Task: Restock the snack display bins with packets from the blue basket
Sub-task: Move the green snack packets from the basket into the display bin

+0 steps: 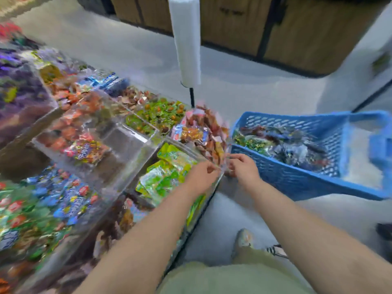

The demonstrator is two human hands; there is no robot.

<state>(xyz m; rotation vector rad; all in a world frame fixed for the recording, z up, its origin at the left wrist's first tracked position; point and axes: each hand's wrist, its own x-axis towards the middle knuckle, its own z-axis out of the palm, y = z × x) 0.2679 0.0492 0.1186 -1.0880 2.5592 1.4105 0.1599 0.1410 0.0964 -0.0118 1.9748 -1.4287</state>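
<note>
The blue basket (297,181) sits on the floor at right, holding dark and green snack packets (282,143). Clear display bins (131,145) full of coloured packets fill the left. My left hand (201,177) and my right hand (241,166) meet over the near corner of the bin of reddish-brown packets (210,132), beside the bin of yellow-green packets (167,170). Fingers of both hands are curled close together at a brown packet's edge; motion blur hides whether either truly grips it.
A white roll of plastic bags (186,39) hangs on a black pole (192,98) behind the bins. Wooden cabinets (275,30) line the back. My shoe (244,240) stands on the grey floor between display and basket.
</note>
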